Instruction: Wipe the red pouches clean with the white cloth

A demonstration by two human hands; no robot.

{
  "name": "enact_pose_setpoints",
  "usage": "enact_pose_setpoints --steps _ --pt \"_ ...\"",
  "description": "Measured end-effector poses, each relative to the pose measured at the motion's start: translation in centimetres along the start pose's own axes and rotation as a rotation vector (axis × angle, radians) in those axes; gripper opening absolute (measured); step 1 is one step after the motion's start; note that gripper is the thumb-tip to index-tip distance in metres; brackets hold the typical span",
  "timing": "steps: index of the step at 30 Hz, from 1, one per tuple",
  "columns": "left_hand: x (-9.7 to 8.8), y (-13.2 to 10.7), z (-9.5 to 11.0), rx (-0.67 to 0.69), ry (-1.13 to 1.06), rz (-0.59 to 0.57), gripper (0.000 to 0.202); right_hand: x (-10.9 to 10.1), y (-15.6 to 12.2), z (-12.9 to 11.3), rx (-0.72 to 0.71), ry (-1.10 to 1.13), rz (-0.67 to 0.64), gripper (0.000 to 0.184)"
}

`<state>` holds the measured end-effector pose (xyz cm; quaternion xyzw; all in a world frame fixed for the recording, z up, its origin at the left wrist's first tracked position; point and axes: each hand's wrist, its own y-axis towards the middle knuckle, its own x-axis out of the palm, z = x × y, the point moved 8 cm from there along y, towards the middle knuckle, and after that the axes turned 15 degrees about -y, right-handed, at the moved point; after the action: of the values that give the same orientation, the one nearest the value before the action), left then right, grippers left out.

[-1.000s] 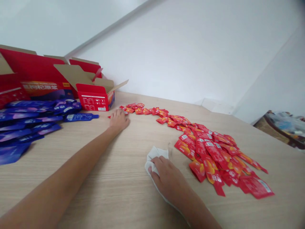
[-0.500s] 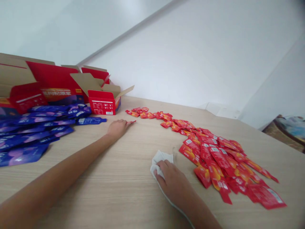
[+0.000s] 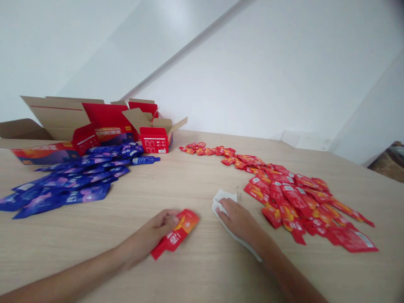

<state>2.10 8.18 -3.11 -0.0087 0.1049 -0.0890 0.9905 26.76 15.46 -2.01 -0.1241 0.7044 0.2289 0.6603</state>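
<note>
Head view: left hand (image 3: 148,235) half-hides red sachet (image 3: 186,226)

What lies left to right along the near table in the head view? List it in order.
blue sachets → left hand → red sachet in that hand → right hand on a white cloth → heap of red sachets

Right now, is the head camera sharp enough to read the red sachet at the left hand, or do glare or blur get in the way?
Head view: the print on the red sachet at the left hand shows but is too soft and small to read, without strong glare. Head view: light is even, the wall is washed pale, and wide-angle distortion slants the table.
</note>
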Motion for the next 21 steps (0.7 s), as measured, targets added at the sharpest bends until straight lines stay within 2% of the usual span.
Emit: enact_pose_setpoints --steps 3,7,9,11,14,17,21 --pt "2.1 -0.9 -0.2 -0.034 -0.052 -0.151 0.064 -0.1 0.0 0.0 -0.008 0.002 -0.012 0.024" --pt "3.2 -2.1 0.7 0.014 -0.056 -0.239 0.058 0.1 0.1 0.3 -0.011 0.011 -0.011 0.026" --pt "3.5 -3.1 1.3 0.077 0.020 -0.237 0.056 0.1 0.1 0.4 -0.002 0.017 -0.005 0.025" --pt "3.5 -4.5 2.2 0.214 0.230 -0.190 0.061 0.0 0.1 0.5 0.004 0.023 -0.008 0.026" --pt "4.1 -7.0 3.4 0.496 0.630 -0.129 0.071 -0.2 0.1 0.4 -0.002 0.037 -0.030 0.027" --pt "5.1 -9.3 3.8 0.759 0.880 -0.179 0.064 -0.5 0.0 0.3 -0.002 0.043 -0.031 0.026" --pt "5.9 -10.9 3.3 0.962 1.037 -0.246 0.049 -0.4 0.0 0.4 0.002 0.038 -0.026 0.024"
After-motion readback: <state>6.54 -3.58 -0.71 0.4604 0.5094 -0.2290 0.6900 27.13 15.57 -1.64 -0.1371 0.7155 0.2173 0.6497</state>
